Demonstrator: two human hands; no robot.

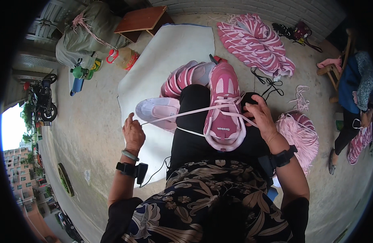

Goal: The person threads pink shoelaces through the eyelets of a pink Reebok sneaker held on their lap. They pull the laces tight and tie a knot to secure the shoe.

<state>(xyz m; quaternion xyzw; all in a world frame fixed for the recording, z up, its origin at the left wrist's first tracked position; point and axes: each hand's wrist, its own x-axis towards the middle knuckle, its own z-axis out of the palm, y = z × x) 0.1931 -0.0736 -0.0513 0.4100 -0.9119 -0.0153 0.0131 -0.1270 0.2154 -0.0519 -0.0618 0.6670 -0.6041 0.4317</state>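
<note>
A pink sneaker [221,81] rests on my lap, toe away from me, its tongue and padded collar nearest my body. A pale pink shoelace [182,113] runs through its upper eyelets. My left hand [133,133], well out to the left, pinches one stretch of lace, which is pulled taut across from the shoe. Close by the sneaker's right side, my right hand [261,119] has its fingers bent around another short stretch of the lace. A loose loop hangs along the collar's left side. Beside my left knee lies a second pink shoe [158,111] with a pale lining.
More striped pink shoe uppers [180,81] lie beyond my left knee on a white sheet [154,60]. A large pile of uppers [255,44] sits ahead right. A bundle of pink laces [298,137] is by my right forearm. Another person [358,89] sits at far right.
</note>
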